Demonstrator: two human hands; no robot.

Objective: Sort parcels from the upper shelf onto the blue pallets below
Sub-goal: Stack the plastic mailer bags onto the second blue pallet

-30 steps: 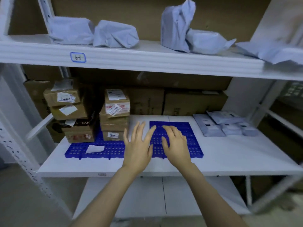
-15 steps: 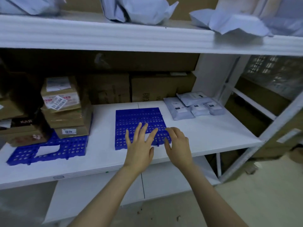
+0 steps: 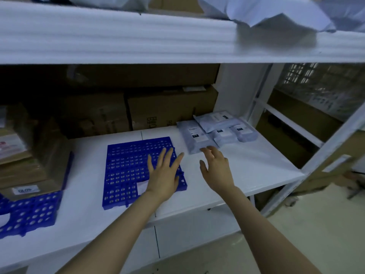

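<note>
- State: L hand (image 3: pixel 164 175) is flat, fingers straight + spread, over the right part of the middle blue pallet (image 3: pixel 126 167). R hand (image 3: pixel 216 169) is loosely curved, holding nothing, fingertips at the near corner of the grey mailers (image 3: pixel 199 135) right of centre. The hands are apart and neither grips anything. Contact w/ pallet or mailer: can't tell.
- Task parcels (image 3: pixel 286 16) sit on the upper shelf (image 3: pixel 118 36), top right of frame, mostly cropped. One flap hangs over the shelf's front edge.
- Risk 1: that overhang. It's a slick poly bag, so a tug on a neighbour or a bump to the shelf prob. drags it off onto the arms or floor.
- Risk 2: the view points down, so the parcels are nearly out of sight. Reaching up blind could mean the wrong bag, or two at once.
- Risk 3: R hand is by mailers lying on the bare lower shelf (image 3: pixel 256 167), not on the upper one. If that's a finished pile (can't tell), grabbing them muddles the sort.
- Risk 4: the mailers overlap. Pulling the bottom one by a corner likely fans the rest toward the shelf's right edge.
- Risk 5: the middle pallet lies near the shelf's front lip w/ only a white label (image 3: pixel 142 186) on it. A push from L hand could slide it forward, and a parcel dropped on top would hide the label.
- Risk 6: the second pallet (image 3: pixel 29 212), lower left, carries stacked cardboard boxes (image 3: pixel 35 165). They're blurred, so lean is unknown. Adding parcels there w/o checking may tip the stack.
</note>
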